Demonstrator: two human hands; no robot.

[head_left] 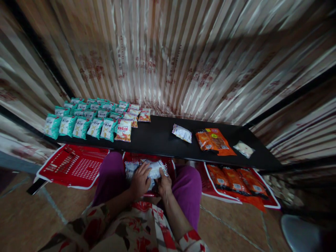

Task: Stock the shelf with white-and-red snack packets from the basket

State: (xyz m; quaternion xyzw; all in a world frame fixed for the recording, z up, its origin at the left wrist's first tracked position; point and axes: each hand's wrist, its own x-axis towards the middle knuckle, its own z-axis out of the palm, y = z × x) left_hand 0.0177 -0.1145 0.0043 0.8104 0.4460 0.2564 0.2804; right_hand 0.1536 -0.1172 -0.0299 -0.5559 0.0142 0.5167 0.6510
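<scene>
Over a red basket [172, 171] between my knees, I hold a white snack bag [156, 169] with striped ends. My left hand [141, 179] closes over the bag's left part, fingers bent onto it. At its right end my right hand [165, 182] grips it, with the thumb along the edge. Further similar bags [130, 169] lie in the basket beneath, partly covered by my hands. Beyond, one white bag [182, 133] of the same look lies alone on the black shelf [157, 134].
Teal snack bags [82, 127] stand in rows at the shelf's left, beside orange-and-white bags [123, 130]. Orange packets [214, 141] and a small clear packet [244, 149] lie to the right. Red baskets flank my knees: the left one [86, 168], the right one [210, 185] holding orange packets.
</scene>
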